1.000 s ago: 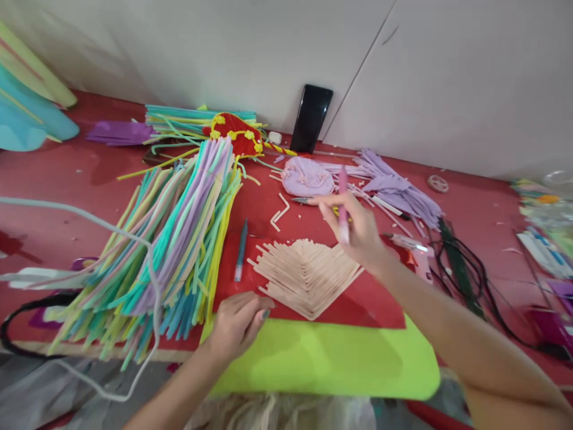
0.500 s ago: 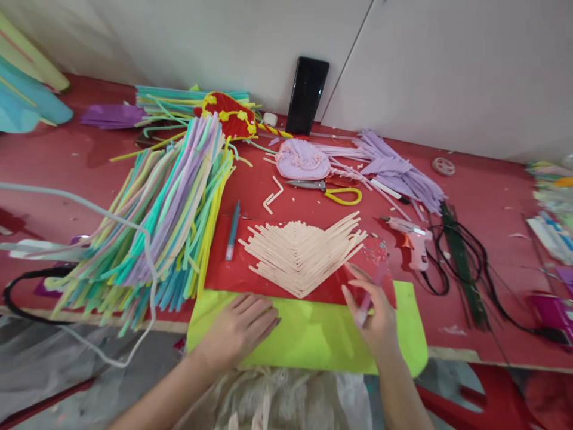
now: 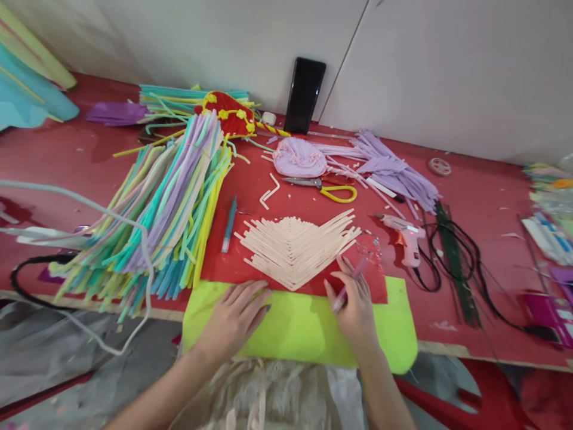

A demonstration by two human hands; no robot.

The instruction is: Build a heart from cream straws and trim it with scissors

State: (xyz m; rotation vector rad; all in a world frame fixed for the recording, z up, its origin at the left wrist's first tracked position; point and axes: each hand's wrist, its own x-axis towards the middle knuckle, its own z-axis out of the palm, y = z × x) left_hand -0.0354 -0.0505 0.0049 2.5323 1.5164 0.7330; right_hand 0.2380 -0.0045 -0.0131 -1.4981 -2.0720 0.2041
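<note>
Cream pipe cleaners laid in a V-shaped fan rest on a red sheet in front of me. Beneath the sheet's near side is a lime-green mat. My left hand lies flat on the mat, its fingertips by the red sheet's near edge, left of the fan's point. A pinkish-purple pen is held in my right hand, slanting up to the right. The fingertips of that hand are close to the fan's lower right side. A blue pen lies on the sheet's left part.
A large bundle of coloured pipe cleaners lies on the left, with a white cable looping over it. Scissors, a lilac oval piece and a leaning phone are behind. A pink glue gun sits on the right.
My right hand, with the pen, has moved slightly left and closer to the fan. My left hand stays flat on the mat. The whole view has shifted a little.
</note>
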